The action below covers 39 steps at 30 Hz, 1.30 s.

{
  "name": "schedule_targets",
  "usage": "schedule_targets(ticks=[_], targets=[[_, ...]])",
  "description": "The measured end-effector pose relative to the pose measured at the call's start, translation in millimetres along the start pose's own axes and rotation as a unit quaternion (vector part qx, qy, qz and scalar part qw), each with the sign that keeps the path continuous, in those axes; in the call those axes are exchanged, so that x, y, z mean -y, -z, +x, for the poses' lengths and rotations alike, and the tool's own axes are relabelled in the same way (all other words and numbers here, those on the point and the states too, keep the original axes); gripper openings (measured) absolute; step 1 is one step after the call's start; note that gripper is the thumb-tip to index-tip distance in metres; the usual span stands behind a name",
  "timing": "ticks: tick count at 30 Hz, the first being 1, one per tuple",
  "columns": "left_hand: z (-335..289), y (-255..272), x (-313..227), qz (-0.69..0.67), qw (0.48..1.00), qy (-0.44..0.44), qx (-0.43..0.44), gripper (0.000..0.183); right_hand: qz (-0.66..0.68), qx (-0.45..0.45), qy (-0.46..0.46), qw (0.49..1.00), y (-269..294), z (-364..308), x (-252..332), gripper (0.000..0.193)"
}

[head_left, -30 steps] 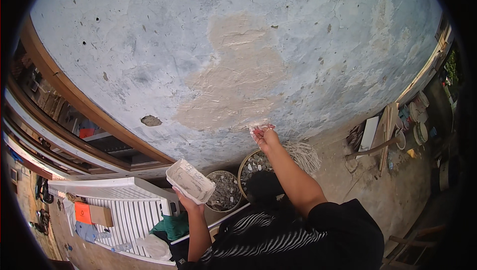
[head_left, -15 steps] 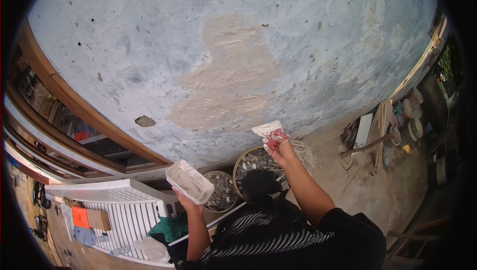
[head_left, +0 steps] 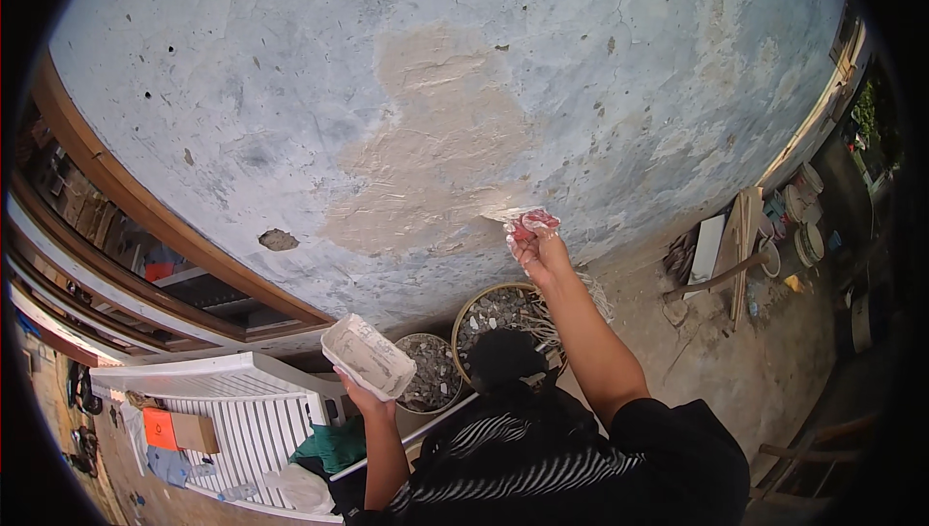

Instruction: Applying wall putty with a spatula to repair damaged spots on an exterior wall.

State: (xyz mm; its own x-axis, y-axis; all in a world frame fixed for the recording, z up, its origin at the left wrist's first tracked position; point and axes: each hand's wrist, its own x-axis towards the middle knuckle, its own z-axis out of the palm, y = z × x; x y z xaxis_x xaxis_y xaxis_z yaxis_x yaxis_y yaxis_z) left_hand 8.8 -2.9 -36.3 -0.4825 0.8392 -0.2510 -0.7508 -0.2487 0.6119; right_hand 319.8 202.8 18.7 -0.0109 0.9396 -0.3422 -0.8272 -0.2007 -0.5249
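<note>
My right hand grips a putty knife with a red, putty-smeared handle. Its blade lies against the wall at the lower right of a beige putty patch, where wet putty shows at the edge. The pale blue wall around the patch is scuffed and pitted. Lower left, my left hand holds a white rectangular tub tilted toward me, its inside coated with putty residue. That hand's fingers are mostly hidden beneath the tub.
Below the wall stand two round containers of rubble, a larger one and a smaller one. A white slatted bench with a box and cloths is at left, beside a wood-framed window. Planks and buckets stand at right.
My right hand has moved up and slightly left, bringing the putty knife from in front of the wall onto the patch's lower right edge. The left hand and tub stay nearly still.
</note>
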Motion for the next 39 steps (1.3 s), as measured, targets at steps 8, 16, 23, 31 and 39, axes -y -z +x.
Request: schedule_targets(ticks=[8,16,23,31,39], targets=[[1.4,-0.3,10.5,-0.005,1.000,0.007,0.014,0.060,-0.041,-0.031,-0.022,0.998,40.0,-56.3,-8.8,0.021],[-1.9,-10.8,8.5,-0.023,0.999,0.023,0.031,0.060,-0.085,-0.094,-0.107,0.986,58.9,11.2,-58.1,0.014],[-3.2,-4.4,4.4,-0.026,0.999,0.010,0.033,0.061,0.014,-0.021,0.092,0.995,-24.0,-29.3,41.8,0.014],[6.0,6.7,7.3,-0.017,0.999,0.018,0.023,0.063,-0.036,-0.028,0.124,0.991,11.7,-63.7,49.0,0.014],[5.0,-0.7,7.8,0.000,0.999,0.013,0.029,0.061,-0.133,-0.094,-0.089,0.983,77.9,-7.4,-80.8,0.019]])
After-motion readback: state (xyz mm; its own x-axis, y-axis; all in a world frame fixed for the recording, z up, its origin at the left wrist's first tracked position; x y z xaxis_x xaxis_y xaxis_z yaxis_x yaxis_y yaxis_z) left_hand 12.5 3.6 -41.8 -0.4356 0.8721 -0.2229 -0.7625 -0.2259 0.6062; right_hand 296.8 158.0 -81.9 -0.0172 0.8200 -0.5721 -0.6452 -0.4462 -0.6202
